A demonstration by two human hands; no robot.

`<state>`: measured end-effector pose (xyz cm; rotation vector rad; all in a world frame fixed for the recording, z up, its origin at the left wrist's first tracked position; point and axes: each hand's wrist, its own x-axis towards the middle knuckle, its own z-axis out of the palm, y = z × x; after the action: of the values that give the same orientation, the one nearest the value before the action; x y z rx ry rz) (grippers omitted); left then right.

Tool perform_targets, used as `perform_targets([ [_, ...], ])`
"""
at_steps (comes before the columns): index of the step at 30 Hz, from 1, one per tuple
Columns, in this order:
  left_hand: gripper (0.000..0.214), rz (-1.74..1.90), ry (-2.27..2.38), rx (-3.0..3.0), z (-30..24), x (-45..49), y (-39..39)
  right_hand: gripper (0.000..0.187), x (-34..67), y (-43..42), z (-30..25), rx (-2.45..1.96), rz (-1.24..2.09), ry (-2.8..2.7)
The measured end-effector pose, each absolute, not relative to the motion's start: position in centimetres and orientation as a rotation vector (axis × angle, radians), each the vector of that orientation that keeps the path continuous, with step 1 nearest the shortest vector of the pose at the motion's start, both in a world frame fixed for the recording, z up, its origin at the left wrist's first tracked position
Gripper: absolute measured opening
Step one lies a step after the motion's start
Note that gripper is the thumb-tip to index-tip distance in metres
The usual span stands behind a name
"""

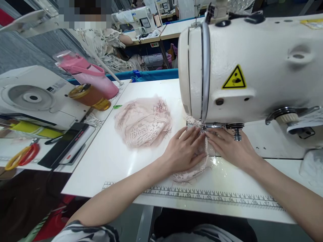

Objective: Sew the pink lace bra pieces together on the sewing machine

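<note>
My left hand (183, 150) lies flat, fingers stretched out, pressing a piece of pale pink lace (194, 172) onto the white table (113, 161). My right hand (230, 147) lies flat on the same lace, fingertips close to the presser foot (212, 126) of the cream sewing machine (252, 67). The lace runs between both hands and under the machine's head. A pile of pink lace pieces (143, 121) sits to the left of my left hand.
A pink bottle (88, 75) and an amber cup (88, 95) lie at the left edge, beside another machine (32, 97). Scissors (22, 156) and a black phone-like device (67, 143) lie lower left. A ruler strip (212, 196) lines the front edge. Another person sits behind.
</note>
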<state>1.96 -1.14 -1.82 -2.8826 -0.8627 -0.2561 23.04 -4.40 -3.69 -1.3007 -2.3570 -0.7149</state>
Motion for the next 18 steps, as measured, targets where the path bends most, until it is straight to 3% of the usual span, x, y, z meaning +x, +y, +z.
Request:
perform_targets([
  [4, 0.048, -0.349, -0.782, -2.832, -0.9, 1.9, -1.4, 0.017, 23.2, -4.5, -3.0, -1.235, -0.706, -2.306],
  [7, 0.037, -0.511, -0.429, -2.883, 0.1, 1.0, -2.2, 0.022, 23.2, -4.6, -2.6, -1.103, -0.603, -2.313],
  [11, 0.04, -0.495, -0.011, -2.843, 0.5, -1.0, -4.4, 0.029, 23.1, -4.6, -2.8, -0.92, -0.384, -2.381],
  [15, 0.01, -0.359, -0.152, -2.741, -0.3, -2.3, -6.8, 0.027, 23.3, -4.6, -3.5, -0.834, -0.092, -2.497],
  [18, 0.009, -0.388, -0.318, -2.747, -0.8, -2.5, -7.7, 0.023, 23.5, -4.6, -3.7, -0.819, -0.003, -2.521],
])
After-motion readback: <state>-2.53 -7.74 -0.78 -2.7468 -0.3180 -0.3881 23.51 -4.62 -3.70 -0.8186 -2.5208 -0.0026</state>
